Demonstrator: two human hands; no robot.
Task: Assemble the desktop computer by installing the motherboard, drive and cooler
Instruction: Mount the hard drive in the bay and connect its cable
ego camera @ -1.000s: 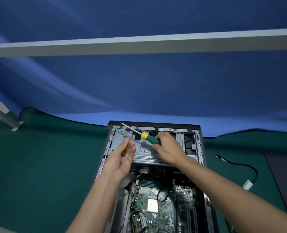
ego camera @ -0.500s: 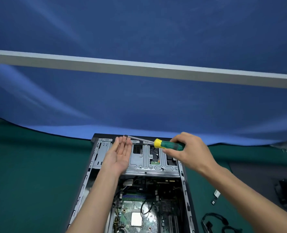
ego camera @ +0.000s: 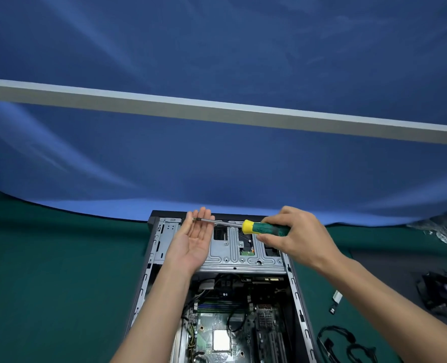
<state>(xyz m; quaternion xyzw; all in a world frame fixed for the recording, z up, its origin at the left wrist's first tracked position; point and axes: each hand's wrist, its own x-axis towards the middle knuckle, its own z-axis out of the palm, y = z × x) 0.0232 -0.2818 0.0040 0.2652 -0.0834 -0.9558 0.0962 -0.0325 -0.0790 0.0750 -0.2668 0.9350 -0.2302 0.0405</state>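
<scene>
An open computer case (ego camera: 299, 305) lies on the green mat, with the motherboard (ego camera: 217, 326) inside and a bare CPU (ego camera: 221, 340) near the bottom edge. A silver drive cage (ego camera: 233, 254) spans the case's far end. My right hand (ego camera: 295, 235) grips a screwdriver (ego camera: 261, 228) with a green and yellow handle, held level above the cage. Its tip, carrying a small screw (ego camera: 194, 219), rests against the fingers of my left hand (ego camera: 195, 239), which is flat, palm up, fingers apart.
A black cooler fan (ego camera: 442, 292) sits at the right on a dark mat. Loose black cables (ego camera: 348, 344) and a small white connector (ego camera: 336, 297) lie right of the case. A blue cloth and a grey bar rise behind the table.
The view has shifted, so the case sits lower and more central. My right hand has drawn right with the screwdriver, and the tip now lies across my flattened left fingers.
</scene>
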